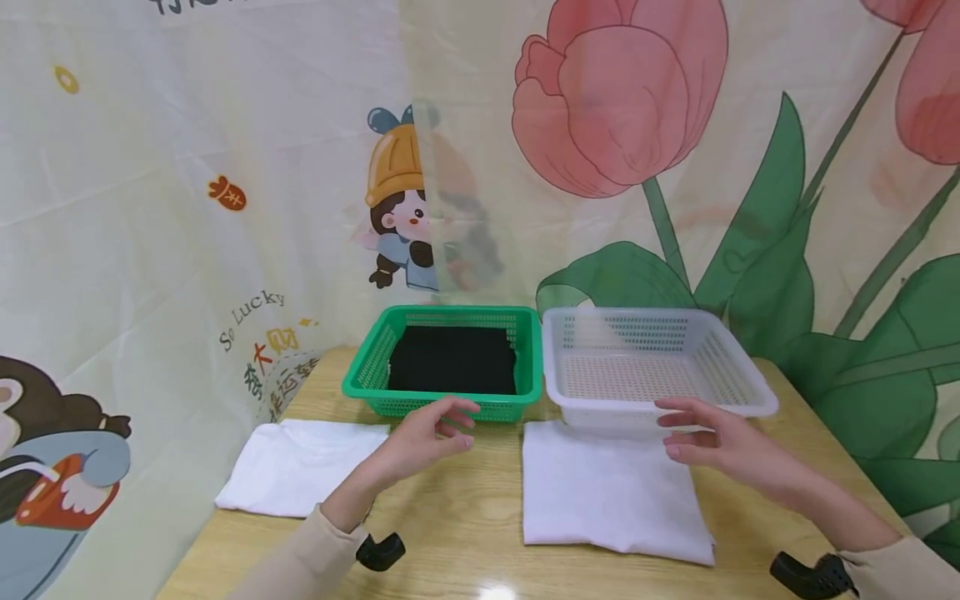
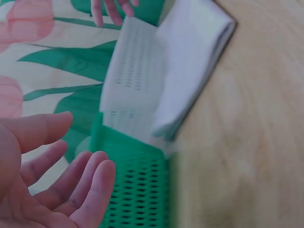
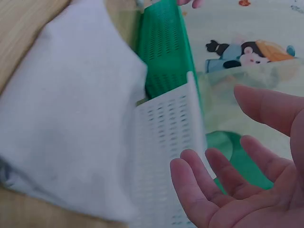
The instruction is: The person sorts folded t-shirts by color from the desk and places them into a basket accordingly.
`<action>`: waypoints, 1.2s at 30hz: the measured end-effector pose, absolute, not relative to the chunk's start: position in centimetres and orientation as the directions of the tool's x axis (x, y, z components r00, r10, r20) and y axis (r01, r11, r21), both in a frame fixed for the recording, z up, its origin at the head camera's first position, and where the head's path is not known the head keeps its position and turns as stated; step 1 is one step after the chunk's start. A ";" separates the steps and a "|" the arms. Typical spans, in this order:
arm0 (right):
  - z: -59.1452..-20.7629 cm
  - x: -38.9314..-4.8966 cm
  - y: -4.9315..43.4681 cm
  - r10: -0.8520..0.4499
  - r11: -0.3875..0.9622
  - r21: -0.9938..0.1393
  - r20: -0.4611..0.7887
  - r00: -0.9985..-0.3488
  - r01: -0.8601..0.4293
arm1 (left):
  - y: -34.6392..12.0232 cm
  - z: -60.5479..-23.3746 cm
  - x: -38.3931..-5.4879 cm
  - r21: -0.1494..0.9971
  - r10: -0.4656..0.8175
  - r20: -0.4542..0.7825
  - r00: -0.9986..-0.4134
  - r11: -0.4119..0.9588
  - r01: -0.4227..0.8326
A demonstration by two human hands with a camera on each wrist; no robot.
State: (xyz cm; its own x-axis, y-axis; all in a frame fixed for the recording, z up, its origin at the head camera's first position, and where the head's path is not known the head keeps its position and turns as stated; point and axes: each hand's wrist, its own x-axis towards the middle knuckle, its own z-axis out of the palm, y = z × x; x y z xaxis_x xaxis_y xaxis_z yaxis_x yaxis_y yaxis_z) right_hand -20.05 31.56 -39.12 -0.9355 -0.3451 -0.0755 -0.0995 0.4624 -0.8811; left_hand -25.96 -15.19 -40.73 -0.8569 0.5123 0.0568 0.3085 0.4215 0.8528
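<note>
My left hand (image 1: 427, 437) hovers in front of the green basket (image 1: 442, 408), its fingers relaxed and holding nothing. Inside that basket lies a folded black cloth (image 1: 452, 360). To the left of this hand, a folded white cloth (image 1: 303, 467) rests on the table. My right hand (image 1: 712, 437) is raised near the front rim of the white basket (image 1: 660, 408), fingers loosely bent with nothing between them. Below and left of it lies a second folded white cloth (image 1: 611, 500), its back edge close to the white basket. Mesh shows across the white basket's floor.
Both baskets stand side by side at the back of the wooden table (image 1: 450, 525). Behind them hangs a printed curtain (image 1: 480, 242) with tulips and cartoon figures. A black wrist device (image 1: 381, 552) sits at the left sleeve, another (image 1: 813, 575) at the right.
</note>
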 end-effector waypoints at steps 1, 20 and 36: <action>-39.6 -19.8 31.9 -0.340 0.466 -0.880 -0.088 -0.936 -0.087 | -14.9 -41.2 -25.8 0.861 0.520 0.044 -0.853 0.413 0.297; -44.7 -18.0 38.6 -0.245 0.484 -0.861 -0.307 -0.920 0.158 | -11.9 -46.2 -25.7 0.944 0.572 -0.169 -0.803 0.327 0.034; -45.6 -18.0 39.8 -0.274 0.381 -0.888 -0.373 -0.886 0.256 | -9.7 -46.5 -26.1 0.960 0.584 -0.248 -0.773 0.256 -0.114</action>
